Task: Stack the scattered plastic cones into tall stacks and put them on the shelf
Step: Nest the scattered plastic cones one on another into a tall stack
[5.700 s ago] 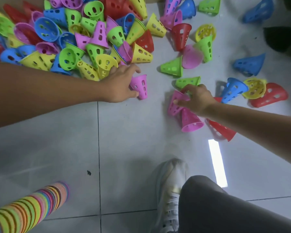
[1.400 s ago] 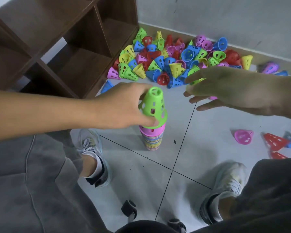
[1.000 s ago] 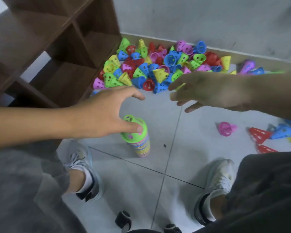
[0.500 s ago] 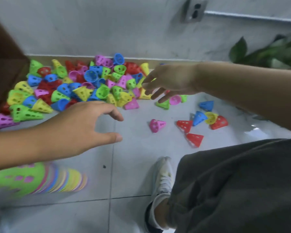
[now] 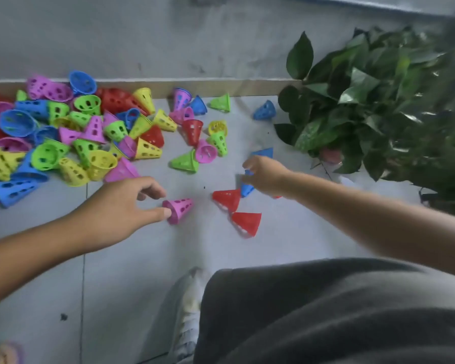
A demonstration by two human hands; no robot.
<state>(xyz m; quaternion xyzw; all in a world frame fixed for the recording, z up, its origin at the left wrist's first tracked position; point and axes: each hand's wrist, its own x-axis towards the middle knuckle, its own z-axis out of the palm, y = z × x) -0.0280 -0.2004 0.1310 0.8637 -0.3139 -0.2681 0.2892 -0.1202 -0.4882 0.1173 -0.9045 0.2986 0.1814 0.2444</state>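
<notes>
The floor (image 5: pixel 132 271) is pale grey tile, glossy, with dark grout lines crossing at the lower left and a small dark speck beside them. It runs up to a tan skirting strip (image 5: pixel 247 86) under a grey, mottled wall (image 5: pixel 168 35). A leafy green potted plant (image 5: pixel 378 101) fills the right-hand corner, its leaves hanging over the tiles.

Against the skirting on the left lies the pile of perforated plastic cones (image 5: pixel 71 132) — blue, green, yellow, pink and red, tipped every which way, thinning out into loose ones toward the plant. Nearer the person a few lie apart on bare tile: a pink cone (image 5: pixel 180 208) on its side, two red cones (image 5: pixel 237 206) just right of it, and a blue cone (image 5: pixel 246 189) beside the upper red one.

The left hand (image 5: pixel 116 208) reaches in low, its fingers (image 5: pixel 153 191) spread in a loose claw and its thumb tip touching the pink cone's narrow end — not closed round it. The right hand (image 5: pixel 265 174) is over the blue cone with curled fingers, and something blue shows at its fingertips; whether it actually grasps it I cannot tell.

A grey trouser leg (image 5: pixel 326 311) and a white shoe (image 5: pixel 187 311) fill the bottom edge. A blurred bit of stacked cones (image 5: pixel 3 353) shows in the lower left corner.
</notes>
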